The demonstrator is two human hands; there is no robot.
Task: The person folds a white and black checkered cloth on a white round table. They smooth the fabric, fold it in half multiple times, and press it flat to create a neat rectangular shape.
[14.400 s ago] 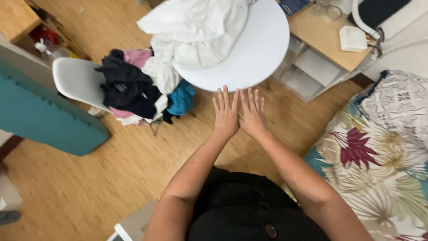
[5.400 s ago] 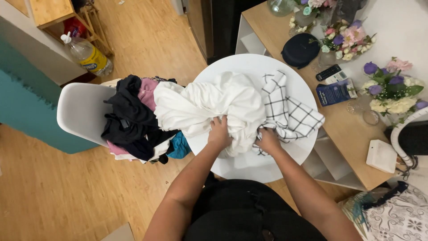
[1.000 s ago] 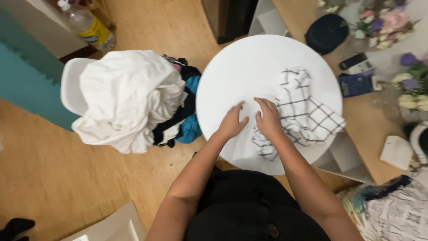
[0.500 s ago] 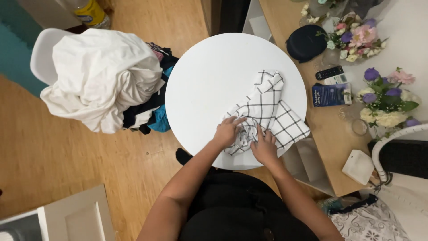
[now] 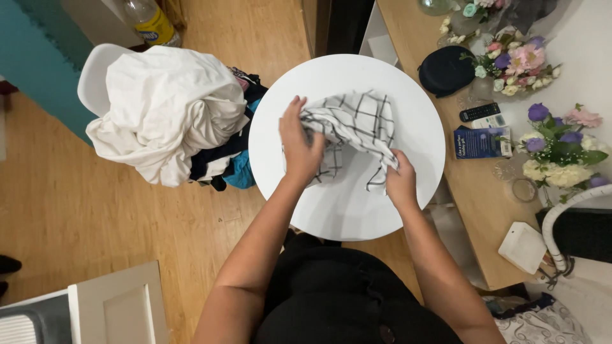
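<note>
A white cloth with a black grid pattern (image 5: 357, 124) hangs bunched just above a round white table (image 5: 331, 210). My left hand (image 5: 298, 145) grips its left side, fingers pointing away from me. My right hand (image 5: 400, 185) pinches the cloth's lower right edge. Both hands hold the cloth over the table's middle.
A white chair (image 5: 95, 79) at the left carries a heap of clothes topped by a large white garment (image 5: 162, 108). A wooden desk (image 5: 484, 210) at the right holds flowers (image 5: 554, 140), a black pouch (image 5: 445, 70), a remote and a blue box. A plastic bottle (image 5: 145, 20) stands on the wooden floor.
The checked cloth lay spread on the table; now both hands have lifted it off the surface, bunched. The large white garment went to the chair earlier.
</note>
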